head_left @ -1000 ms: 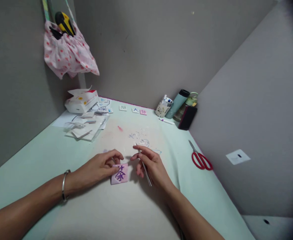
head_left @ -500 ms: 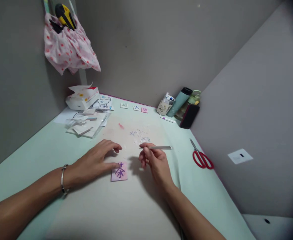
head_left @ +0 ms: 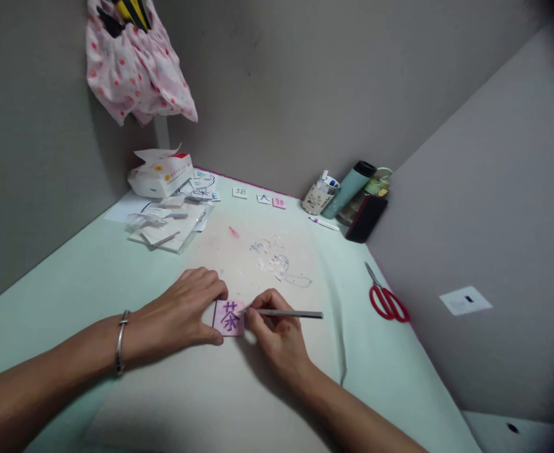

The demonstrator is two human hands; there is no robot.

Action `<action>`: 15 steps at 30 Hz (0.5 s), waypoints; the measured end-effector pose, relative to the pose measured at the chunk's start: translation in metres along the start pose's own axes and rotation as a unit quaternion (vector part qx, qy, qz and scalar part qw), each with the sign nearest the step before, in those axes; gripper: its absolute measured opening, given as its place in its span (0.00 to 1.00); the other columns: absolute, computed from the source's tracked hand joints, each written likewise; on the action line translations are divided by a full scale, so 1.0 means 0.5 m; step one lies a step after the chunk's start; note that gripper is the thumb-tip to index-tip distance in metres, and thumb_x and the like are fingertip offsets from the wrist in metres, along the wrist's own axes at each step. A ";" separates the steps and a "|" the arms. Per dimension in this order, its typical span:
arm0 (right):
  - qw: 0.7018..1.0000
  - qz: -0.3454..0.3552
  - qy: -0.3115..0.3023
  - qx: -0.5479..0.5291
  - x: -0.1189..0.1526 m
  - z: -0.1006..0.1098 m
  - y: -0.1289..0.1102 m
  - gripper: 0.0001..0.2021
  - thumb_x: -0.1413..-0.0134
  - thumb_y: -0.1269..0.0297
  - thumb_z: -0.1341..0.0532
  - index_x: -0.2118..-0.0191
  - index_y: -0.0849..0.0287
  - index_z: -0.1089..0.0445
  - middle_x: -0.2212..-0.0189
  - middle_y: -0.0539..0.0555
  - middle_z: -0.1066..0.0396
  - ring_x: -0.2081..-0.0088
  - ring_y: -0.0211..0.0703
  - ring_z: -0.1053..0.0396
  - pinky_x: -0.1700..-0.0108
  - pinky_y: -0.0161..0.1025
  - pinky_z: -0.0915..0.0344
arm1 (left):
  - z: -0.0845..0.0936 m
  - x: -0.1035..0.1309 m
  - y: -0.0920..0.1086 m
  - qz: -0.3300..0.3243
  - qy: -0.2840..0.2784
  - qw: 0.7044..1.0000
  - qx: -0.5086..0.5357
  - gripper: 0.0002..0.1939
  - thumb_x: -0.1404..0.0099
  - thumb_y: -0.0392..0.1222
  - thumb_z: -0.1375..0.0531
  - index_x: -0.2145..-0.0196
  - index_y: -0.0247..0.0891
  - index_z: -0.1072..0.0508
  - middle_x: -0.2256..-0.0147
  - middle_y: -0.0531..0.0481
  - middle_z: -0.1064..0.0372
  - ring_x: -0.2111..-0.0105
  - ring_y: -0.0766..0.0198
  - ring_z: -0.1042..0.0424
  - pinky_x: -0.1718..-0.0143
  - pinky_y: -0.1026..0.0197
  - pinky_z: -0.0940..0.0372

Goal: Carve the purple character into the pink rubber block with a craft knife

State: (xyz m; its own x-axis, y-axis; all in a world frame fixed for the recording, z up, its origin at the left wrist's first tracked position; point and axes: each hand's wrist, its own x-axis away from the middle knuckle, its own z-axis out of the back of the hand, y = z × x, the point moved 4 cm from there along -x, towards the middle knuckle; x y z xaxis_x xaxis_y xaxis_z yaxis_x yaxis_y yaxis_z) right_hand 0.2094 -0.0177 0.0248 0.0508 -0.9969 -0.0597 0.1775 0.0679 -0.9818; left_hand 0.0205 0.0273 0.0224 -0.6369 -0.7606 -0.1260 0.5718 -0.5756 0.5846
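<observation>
While L hand (head_left: 182, 311) pinches pink char.-marked tile (head_left: 230, 319), R hand (head_left: 281, 336) grips slim metal tool (head_left: 300, 314), tip nr. tile's R edge.

A slim, silver-toned bracelet (head_left: 119, 345) circles the left wrist (head_left: 132, 340), its narrow metal band showing a small raised detail near the top and a darker spot toward the lower end. The left hand (head_left: 180, 309) and left forearm (head_left: 55, 371) are bare on either side of the band; the right hand (head_left: 279, 336) and right forearm (head_left: 347, 406) are bare from fingertips to frame edge.
</observation>
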 end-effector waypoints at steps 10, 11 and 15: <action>1.000 0.002 0.011 0.006 -0.007 -0.002 0.007 0.09 0.40 0.60 0.37 0.69 0.54 0.35 0.75 0.46 0.37 0.72 0.39 0.41 0.69 0.39 0.45 | 0.001 -0.003 0.004 -0.007 0.001 1.000 0.000 0.17 0.43 0.45 0.29 0.60 0.42 0.30 0.61 0.51 0.33 0.58 0.52 0.36 0.55 0.54 0.44; 1.000 0.003 0.011 0.008 -0.008 0.000 0.006 0.08 0.40 0.60 0.36 0.68 0.54 0.34 0.75 0.47 0.36 0.72 0.39 0.40 0.68 0.39 0.44 | 0.000 -0.003 0.003 -0.005 0.001 1.000 0.000 0.17 0.43 0.45 0.29 0.60 0.42 0.30 0.61 0.51 0.33 0.58 0.52 0.36 0.56 0.54 0.44; 0.999 -0.016 0.029 0.004 -0.013 0.014 0.008 0.08 0.41 0.59 0.34 0.67 0.54 0.32 0.75 0.47 0.34 0.72 0.39 0.39 0.69 0.39 0.42 | -0.003 0.001 0.000 0.003 0.000 1.000 0.004 0.18 0.44 0.43 0.29 0.59 0.42 0.30 0.60 0.51 0.34 0.57 0.51 0.37 0.56 0.54 0.43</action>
State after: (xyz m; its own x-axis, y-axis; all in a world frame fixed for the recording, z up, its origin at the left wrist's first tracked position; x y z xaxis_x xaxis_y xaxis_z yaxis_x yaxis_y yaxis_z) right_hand 0.2166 -0.0107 0.0226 -0.0117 -0.9992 -0.0394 0.1856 0.0365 -0.9819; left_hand 0.0207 0.0266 0.0211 -0.6334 -0.7640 -0.1231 0.5707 -0.5686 0.5924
